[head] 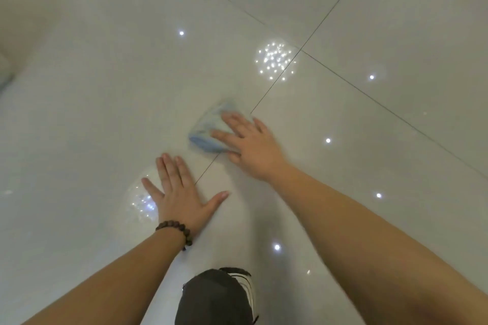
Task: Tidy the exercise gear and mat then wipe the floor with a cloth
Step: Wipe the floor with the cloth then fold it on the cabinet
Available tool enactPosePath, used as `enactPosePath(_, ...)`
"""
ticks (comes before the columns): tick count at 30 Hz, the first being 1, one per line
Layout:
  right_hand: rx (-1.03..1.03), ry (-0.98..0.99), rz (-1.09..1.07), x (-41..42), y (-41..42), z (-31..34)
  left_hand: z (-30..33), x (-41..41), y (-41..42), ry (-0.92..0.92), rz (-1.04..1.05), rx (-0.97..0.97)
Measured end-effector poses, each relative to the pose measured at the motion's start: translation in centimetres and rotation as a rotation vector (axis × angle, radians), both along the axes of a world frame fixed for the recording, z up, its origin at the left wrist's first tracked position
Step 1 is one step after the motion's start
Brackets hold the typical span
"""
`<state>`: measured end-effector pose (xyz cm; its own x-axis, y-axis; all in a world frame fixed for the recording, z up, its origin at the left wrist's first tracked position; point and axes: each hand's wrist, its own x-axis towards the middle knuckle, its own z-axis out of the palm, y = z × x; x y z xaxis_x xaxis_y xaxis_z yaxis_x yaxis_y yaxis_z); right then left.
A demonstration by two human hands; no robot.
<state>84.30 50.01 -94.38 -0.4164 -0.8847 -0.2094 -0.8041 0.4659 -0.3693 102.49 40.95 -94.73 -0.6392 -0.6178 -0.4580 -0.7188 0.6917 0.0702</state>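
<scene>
**Pressing a blue cloth to the tiled floor**

Leaning over the glossy pale-grey tiled floor [396, 34], we had both bare forearms stretched forward and down. Our right hand [250, 145] reached farther out, its palm down and its fingers straight and spread, laid flat on top of the crumpled light-blue cloth [208, 129]; it pressed rather than clenched, with no finger curled under the fabric that we could see. Our left hand [179, 192] lay nearer to us, flat on the bare tile, fingers straight and together, thumb splayed out to the right, holding nothing. It wore a dark brown beaded bracelet [175, 232] at the wrist.

The cloth sat on the floor near the middle of the view, just beyond the left hand and apart from it, straddling a thin dark grout line [277, 82]. Its shape was blurred, but its longer side ran from near left to far right, roughly along that grout line, with a thicker folded edge toward us. We could read no label or writing on it.

Below, between our forearms, a knee in dark trousers [211, 298] showed, with a white shoe with dark trim [247, 290] just beside it. Bright points of light reflected in the tiles.
</scene>
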Motion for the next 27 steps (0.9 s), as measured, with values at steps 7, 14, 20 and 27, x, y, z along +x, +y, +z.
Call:
enactPosePath(7,0.242,0.025,-1.276,-10.3,12.9,2.1,0.4,0.1,-0.7,-0.036,-0.032,0.081)
enactPosePath(14,0.055,0.093,-0.548,4.3,-1.5,-0.4,0.3,-0.1,-0.6,-0.048,-0.03,0.065)
enactPosePath(20,0.021,0.158,-0.174,1.2,5.5,-1.6,0.0,1.0,-0.9,0.005,-0.062,0.015)
enactPosePath(27,0.089,0.044,-1.069,-0.4,12.5,-0.5,0.3,2.7,-0.3,0.05,-0.036,-0.007)
